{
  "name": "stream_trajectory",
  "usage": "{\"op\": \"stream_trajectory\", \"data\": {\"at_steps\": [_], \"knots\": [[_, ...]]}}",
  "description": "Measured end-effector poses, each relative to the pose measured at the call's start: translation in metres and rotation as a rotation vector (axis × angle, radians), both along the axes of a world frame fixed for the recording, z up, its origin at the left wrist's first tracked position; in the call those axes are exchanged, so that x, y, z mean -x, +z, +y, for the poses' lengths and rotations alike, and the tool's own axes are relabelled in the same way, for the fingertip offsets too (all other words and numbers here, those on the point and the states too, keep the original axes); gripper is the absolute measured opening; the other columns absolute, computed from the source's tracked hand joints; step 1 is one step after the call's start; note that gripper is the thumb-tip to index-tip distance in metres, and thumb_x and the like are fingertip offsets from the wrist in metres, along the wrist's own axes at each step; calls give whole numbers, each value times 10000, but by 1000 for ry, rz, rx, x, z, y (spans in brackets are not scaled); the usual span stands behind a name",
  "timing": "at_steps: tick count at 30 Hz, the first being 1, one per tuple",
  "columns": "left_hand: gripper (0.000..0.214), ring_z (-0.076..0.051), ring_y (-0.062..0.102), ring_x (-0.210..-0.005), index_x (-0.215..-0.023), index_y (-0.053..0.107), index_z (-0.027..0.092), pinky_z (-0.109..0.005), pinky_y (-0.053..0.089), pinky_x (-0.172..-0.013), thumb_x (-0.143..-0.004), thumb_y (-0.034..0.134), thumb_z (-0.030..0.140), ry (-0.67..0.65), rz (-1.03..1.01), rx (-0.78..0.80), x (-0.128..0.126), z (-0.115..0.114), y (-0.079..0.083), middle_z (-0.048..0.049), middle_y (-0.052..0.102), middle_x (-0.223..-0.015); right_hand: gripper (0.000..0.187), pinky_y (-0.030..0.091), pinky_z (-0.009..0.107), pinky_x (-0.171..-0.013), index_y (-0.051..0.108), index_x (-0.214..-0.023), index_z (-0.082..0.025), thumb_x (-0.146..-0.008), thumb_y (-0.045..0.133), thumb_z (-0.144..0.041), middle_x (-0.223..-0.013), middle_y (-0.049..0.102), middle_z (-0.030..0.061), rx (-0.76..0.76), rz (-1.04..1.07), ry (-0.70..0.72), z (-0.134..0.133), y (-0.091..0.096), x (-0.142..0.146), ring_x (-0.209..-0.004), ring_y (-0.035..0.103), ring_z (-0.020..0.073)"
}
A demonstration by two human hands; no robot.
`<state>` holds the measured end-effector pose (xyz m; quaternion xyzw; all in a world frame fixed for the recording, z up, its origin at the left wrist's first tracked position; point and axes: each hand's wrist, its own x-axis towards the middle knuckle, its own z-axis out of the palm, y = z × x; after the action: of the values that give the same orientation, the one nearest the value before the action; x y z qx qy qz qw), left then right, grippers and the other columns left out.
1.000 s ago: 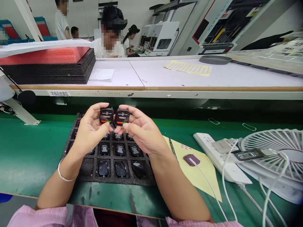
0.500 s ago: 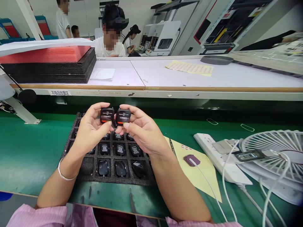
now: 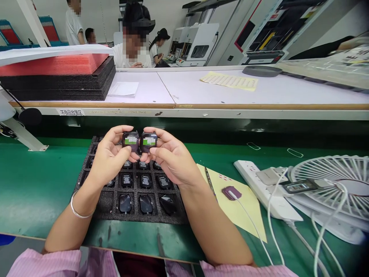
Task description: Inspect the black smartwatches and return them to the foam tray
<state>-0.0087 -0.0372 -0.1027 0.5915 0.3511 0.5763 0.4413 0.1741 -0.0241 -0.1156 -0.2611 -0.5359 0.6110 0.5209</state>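
My left hand point(image 3: 111, 159) grips a smartwatch body point(image 3: 130, 141) without a strap, thumb at its lower edge and index finger along the top. A matching smartwatch body point(image 3: 149, 141) is held the same way in my right hand point(image 3: 173, 157). The two sit side by side, screens facing me, each lit with green and white blocks. Beneath my hands lies a black foam tray point(image 3: 105, 204) with square pockets. Several watch bodies point(image 3: 146, 180) rest in it, some showing white text and the front ones dark. Part of the tray is hidden by my hands and forearms.
On the right are a yellow sheet point(image 3: 245, 215) with a purple charging puck point(image 3: 231, 193), a white power strip point(image 3: 259, 184), cables and a white fan point(image 3: 331, 173). A raised shelf point(image 3: 178, 90) runs behind, bearing foam sheets point(image 3: 57, 80) at left. Several people are beyond it.
Both held screens have switched from white text with a red bar to green and white blocks. My left thumb has slid slightly left; both hands keep their hold.
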Motion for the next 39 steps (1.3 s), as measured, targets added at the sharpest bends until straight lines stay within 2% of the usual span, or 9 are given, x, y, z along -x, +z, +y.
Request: {"op": "stream_trajectory", "data": {"at_steps": [5,11,24,39], "knots": [[438,-105,755,-613,-1219,613,177,-209,673,-606,-786,666,141,-24,-13,21,0,0,-1,-17,735,-1056,455,581,306,-617,632,-1235,-219,-804,775,-252,-846,693,-30,10,3,-35,1,0,1,-640,675,144],[451,-109,751,-623,-1217,618,189,-228,680,-630,-770,635,135,-50,-18,33,0,1,-1,-7,739,-1036,465,564,300,-612,625,-1216,-220,-772,765,-223,-848,697,-36,26,14,-30,0,1,1,-623,661,134],[508,-111,757,-645,-1324,607,183,-232,681,-638,-819,658,168,-28,22,52,1,3,-5,-80,740,-1198,494,543,293,-622,622,-1220,-221,-750,772,-194,-860,708,-27,41,20,-27,0,2,2,-643,664,139],[502,-109,752,-634,-1265,614,188,-225,677,-626,-767,662,140,-27,-8,45,-1,4,-6,-51,741,-1129,482,569,318,-621,622,-1252,-224,-795,773,-227,-870,699,-21,8,-13,-31,0,0,1,-664,675,152]]}}
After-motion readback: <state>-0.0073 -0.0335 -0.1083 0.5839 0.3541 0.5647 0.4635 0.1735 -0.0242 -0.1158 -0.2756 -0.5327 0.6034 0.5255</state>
